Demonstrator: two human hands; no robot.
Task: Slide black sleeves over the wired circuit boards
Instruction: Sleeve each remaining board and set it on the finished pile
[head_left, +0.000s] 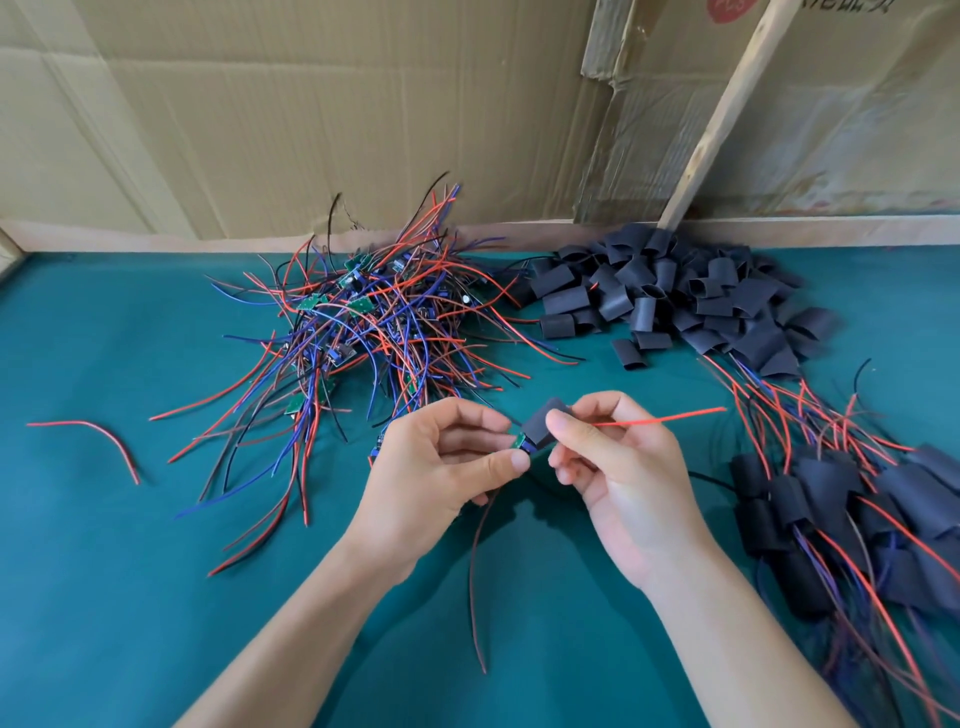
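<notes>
Teal table (130, 571), sleeve (540, 427) between both grips

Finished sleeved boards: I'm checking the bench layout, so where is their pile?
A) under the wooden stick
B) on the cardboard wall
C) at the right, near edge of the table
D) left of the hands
C: the sleeved boards with trailing wires lie at the near right, beside the right hand.

The near left of the desk (104, 597) lies bare, only a loose red wire (88, 431) there. The wire tangle (363, 332) blocks far centre; loose sleeves (675, 291) and sleeved boards (857, 519) fill the right.
</notes>
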